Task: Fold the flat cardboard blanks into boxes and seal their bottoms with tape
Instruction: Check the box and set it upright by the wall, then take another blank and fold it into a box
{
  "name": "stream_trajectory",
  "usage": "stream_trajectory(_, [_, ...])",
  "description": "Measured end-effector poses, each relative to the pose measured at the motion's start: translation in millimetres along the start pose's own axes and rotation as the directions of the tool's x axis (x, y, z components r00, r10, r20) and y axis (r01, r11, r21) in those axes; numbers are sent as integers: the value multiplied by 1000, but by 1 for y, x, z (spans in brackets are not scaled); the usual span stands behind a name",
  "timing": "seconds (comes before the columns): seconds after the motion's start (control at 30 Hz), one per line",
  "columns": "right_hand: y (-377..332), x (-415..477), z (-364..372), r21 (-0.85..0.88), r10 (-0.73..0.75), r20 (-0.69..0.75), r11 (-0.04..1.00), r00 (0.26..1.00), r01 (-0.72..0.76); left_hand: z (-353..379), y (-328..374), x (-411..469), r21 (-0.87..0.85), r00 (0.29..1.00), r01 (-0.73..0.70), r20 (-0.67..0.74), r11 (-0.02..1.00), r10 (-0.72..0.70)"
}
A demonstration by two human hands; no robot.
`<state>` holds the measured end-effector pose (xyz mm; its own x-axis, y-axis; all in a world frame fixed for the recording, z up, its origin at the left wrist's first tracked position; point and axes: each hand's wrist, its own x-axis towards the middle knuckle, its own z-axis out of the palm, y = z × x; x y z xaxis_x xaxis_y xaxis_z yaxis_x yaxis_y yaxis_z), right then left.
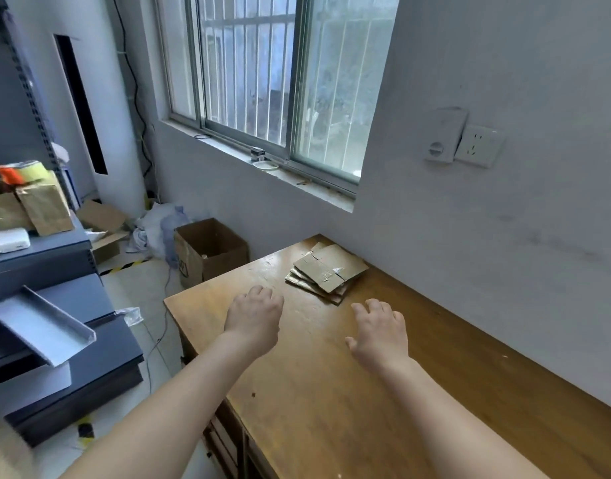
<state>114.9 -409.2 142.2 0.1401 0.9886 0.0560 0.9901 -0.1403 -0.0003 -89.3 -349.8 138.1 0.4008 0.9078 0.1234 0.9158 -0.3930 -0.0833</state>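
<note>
At far end of bench (331,392), close to wall: noted a small stack of flat cardboard blanks (328,271), slightly fanned, with shiny tape strips across the top one. Logged left hand (254,318) palm down over bench near its left edge, fingers loosely curled, holding nothing, short of the stack and apart from it. Logged right hand (380,331) likewise palm down, fingers relaxed and a little spread, empty, near the stack's closest corner but not touching it. Contact of either hand with bench surface: cannot tell. On floor beyond bench's left end: recorded an open brown box (210,250), upright. Above bench: recorded barred window (279,70), and on wall to its right a white socket (478,145). At left: recorded grey shelving (55,305) with brown paper bags (43,209) on top.
</note>
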Motion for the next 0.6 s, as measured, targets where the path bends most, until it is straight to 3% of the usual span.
stream_trajectory(0.6, [-1,218,80,-4,191,169,981,967,-193,104,-42,238,-111,973,-101,198,989,122])
